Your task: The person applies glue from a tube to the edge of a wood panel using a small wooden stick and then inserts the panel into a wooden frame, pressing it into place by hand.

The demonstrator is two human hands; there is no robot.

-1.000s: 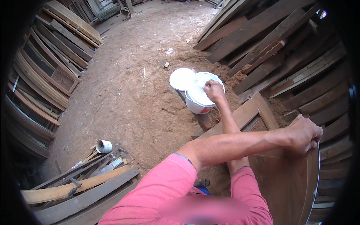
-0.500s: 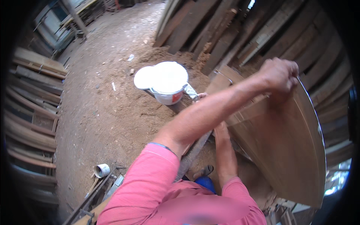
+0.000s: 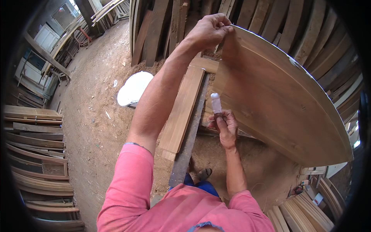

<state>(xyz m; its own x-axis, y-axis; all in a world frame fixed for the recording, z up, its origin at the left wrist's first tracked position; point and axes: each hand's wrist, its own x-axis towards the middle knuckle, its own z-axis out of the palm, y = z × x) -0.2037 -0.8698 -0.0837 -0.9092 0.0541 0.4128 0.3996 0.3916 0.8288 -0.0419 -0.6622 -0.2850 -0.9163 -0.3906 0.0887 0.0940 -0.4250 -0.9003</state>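
My left hand (image 3: 214,31) reaches far forward, its fingers closed on the top corner of a large brown wooden panel (image 3: 282,100) standing on edge. A white line of paste runs along the panel's upper edge, with a thicker blob partway along. My right hand (image 3: 228,129) grips the short brown handle of a flat paste spreader (image 3: 216,103). White paste coats its upturned end, which is apart from the panel. Behind my left forearm, the white bucket and lid (image 3: 133,88) are partly hidden.
Narrow boards (image 3: 183,112) lie on a dark beam (image 3: 185,154) left of my right hand. Upright planks (image 3: 266,19) lean along the back. Stacked timber (image 3: 40,154) lines the left side. More boards (image 3: 301,212) lie at lower right. Sawdust covers the floor (image 3: 94,135).
My right hand has brought the paste-coated spreader from beside the bucket toward the panel. The view has turned right; my left hand still grips the panel's edge.
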